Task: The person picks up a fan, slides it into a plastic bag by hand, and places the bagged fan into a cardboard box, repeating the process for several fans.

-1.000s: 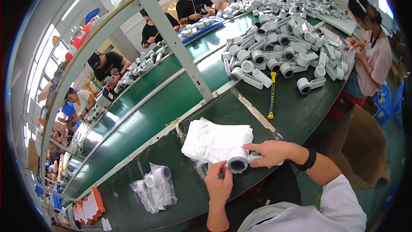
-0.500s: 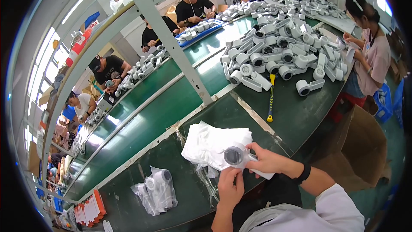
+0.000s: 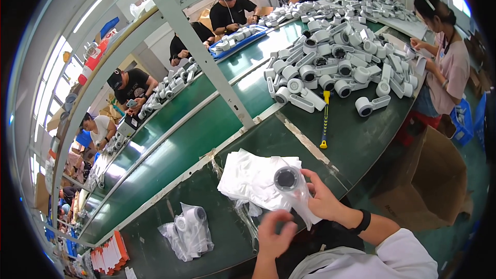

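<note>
My right hand (image 3: 326,200) grips a white handheld fan (image 3: 285,177) by its handle end, fingers closed round it. A clear plastic bag (image 3: 302,200) covers the device, and its round head with a dark grey ring and centre faces up. My left hand (image 3: 275,233) is just below and left of it, touching nothing, slightly blurred, with thumb and fingers apart. Under the fan's head lies a stack of white plastic bags (image 3: 248,178) on the dark green table. Farther left rest bagged white fans (image 3: 189,230) in clear plastic.
A large heap of white fans (image 3: 336,62) covers the far right of the table. Near it lies a yellow and black hammer-like tool (image 3: 325,119). Orange-edged flat boxes (image 3: 109,253) stand lower left. A metal post (image 3: 206,64) rises mid-view; an open carton (image 3: 429,175) sits right. Co-workers sit around.
My left hand has let go of the fan and pulled down and away. The fan has risen slightly, and clear plastic now shows around it in my right hand.
</note>
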`<state>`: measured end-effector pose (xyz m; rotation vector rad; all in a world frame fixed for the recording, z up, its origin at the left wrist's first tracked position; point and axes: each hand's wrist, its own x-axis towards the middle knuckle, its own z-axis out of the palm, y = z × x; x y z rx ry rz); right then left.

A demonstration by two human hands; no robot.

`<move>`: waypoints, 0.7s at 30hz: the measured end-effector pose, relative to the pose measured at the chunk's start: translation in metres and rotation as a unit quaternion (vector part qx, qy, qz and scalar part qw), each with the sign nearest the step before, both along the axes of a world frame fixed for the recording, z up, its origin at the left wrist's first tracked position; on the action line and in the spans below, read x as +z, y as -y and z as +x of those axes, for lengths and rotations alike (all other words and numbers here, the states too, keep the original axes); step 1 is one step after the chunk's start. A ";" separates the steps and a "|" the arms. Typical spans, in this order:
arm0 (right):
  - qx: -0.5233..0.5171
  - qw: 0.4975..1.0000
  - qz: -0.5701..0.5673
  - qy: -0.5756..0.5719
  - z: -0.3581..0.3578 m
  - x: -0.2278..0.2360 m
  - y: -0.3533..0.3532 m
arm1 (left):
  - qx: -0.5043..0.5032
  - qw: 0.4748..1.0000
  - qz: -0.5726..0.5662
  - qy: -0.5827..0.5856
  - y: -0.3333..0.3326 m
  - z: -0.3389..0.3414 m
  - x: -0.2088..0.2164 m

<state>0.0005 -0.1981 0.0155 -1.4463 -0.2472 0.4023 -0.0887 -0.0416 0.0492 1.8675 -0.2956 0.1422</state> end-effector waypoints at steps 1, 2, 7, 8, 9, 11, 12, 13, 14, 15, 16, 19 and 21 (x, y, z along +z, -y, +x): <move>0.002 1.000 0.001 0.001 -0.004 0.002 -0.003 | 0.066 0.989 -0.126 -0.034 0.001 0.005 -0.009; 0.000 0.999 0.032 0.007 -0.009 0.005 -0.005 | 0.129 0.957 -0.250 -0.069 0.004 0.009 -0.020; 0.004 0.999 0.013 0.051 -0.030 0.014 -0.026 | 0.101 0.850 -0.470 -0.216 0.014 0.008 -0.060; -0.052 0.997 0.037 0.044 -0.034 0.020 -0.032 | 0.110 0.849 -0.471 -0.213 0.015 0.007 -0.059; -0.042 0.998 0.038 0.042 -0.035 0.021 -0.031 | 0.124 0.834 -0.495 -0.209 0.016 0.006 -0.056; -0.079 0.957 -0.131 0.247 -0.033 0.024 -0.027 | 0.158 0.816 -0.522 -0.193 0.013 0.004 -0.050; -0.146 0.927 -0.138 0.317 -0.031 0.029 -0.031 | 0.168 0.809 -0.513 -0.231 0.011 0.002 -0.050; -0.129 0.930 -0.131 0.319 -0.031 0.030 -0.032 | 0.178 0.801 -0.505 -0.267 0.006 0.002 -0.048; -0.139 0.915 -0.156 0.346 -0.027 0.028 -0.028 | 0.172 0.798 -0.495 -0.299 0.009 0.004 -0.026; -0.150 0.898 -0.180 0.373 -0.023 0.024 -0.024 | 0.181 0.795 -0.499 -0.293 0.004 0.003 -0.029; -0.151 0.873 -0.185 0.426 -0.017 0.023 -0.022 | 0.119 0.791 -0.537 -0.268 -0.001 0.002 -0.033; -0.137 0.828 -0.182 0.513 -0.008 0.018 -0.019 | 0.048 0.744 -0.614 -0.259 -0.019 -0.008 -0.039; -0.067 0.807 -0.191 0.555 -0.014 0.015 -0.018 | 0.082 0.706 -0.662 -0.239 -0.027 -0.011 -0.034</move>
